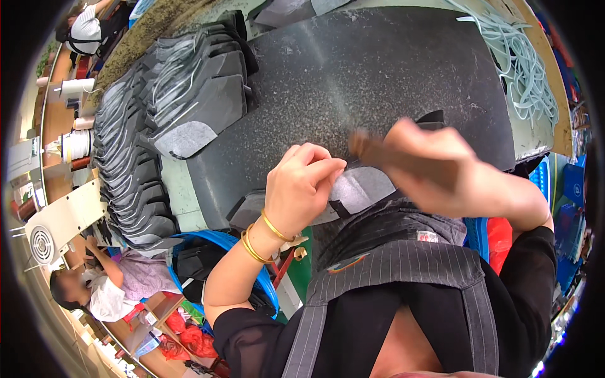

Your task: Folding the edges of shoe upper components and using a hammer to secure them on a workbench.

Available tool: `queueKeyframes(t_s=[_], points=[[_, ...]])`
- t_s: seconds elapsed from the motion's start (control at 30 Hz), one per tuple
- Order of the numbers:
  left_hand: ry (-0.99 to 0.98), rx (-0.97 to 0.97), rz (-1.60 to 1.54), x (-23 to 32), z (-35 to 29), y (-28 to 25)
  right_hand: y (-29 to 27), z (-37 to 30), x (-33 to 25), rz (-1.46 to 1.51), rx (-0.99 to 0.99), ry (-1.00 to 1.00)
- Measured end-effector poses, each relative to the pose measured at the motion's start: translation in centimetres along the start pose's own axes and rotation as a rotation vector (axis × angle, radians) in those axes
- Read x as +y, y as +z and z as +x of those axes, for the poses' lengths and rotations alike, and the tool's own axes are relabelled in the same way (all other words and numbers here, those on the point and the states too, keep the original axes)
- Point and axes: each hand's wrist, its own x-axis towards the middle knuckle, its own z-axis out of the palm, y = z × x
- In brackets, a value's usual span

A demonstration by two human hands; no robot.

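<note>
My left hand point(299, 183) is closed, its thumb and forefinger pinching at the far edge of a dark cut piece with a pale grey fabric patch point(360, 189). That piece lies at the near edge of a large black mat point(378, 69). In my right hand point(441, 167) is a brown tool that looks like a hammer point(394, 157), smeared by motion. Its end is over the mat, just right of my left fingertips. What exactly it touches cannot be made out. A dark tip of another piece point(432, 118) shows behind my right hand.
Overlapping stacks of dark cut pieces point(208, 94) line the left side. Pale cord point(520, 60) lies tangled at the far right. A blue-rimmed bin point(268, 286) with dark pieces stands below, left. Two people sit at the left, one near a beige machine point(69, 217).
</note>
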Motion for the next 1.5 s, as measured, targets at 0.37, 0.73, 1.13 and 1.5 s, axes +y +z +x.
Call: queueKeyframes(t_s=[0.37,0.73,1.13,1.5], points=[[0.016,-0.001,-0.051,2.0,7.9,2.9,-1.8,-2.9,3.5,-0.035,0.092,0.332],[0.319,0.119,0.274,2.2,5.3,3.4,-2.2,-2.5,4.2,-0.022,0.133,0.122],[0.140,0.056,0.102,0.8,2.6,1.1,-2.5,-0.5,2.5,0.214,0.189,0.103],[0.119,0.050,0.020,-0.9,0.6,-0.9,-1.1,2.0,1.2,-0.119,-0.099,0.174]])
